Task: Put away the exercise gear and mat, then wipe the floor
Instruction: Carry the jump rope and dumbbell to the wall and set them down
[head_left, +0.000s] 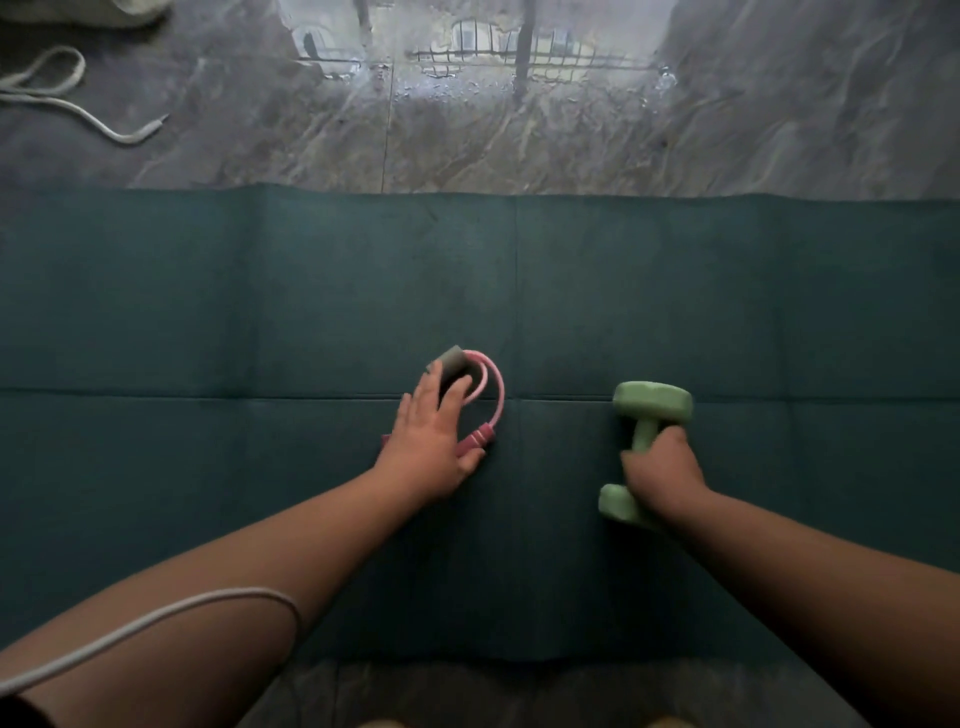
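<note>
A dark teal exercise mat (260, 312) lies flat across the grey marble floor. On its middle rests a pink resistance band (496, 387) with a grey foam handle (454, 364) and a red-striped grip. My left hand (434, 441) lies over the band, fingers spread across the foam handle and thumb by the red grip. To the right, my right hand (662, 465) is closed around the shaft of a light green dumbbell (649, 410), which is tilted with its far head raised off the mat.
The glossy marble floor (519, 130) stretches beyond the mat's far edge. A white cord or strap (62, 98) and a pale cloth item lie at the top left. Another white cable (156, 618) crosses my left forearm near the bottom left.
</note>
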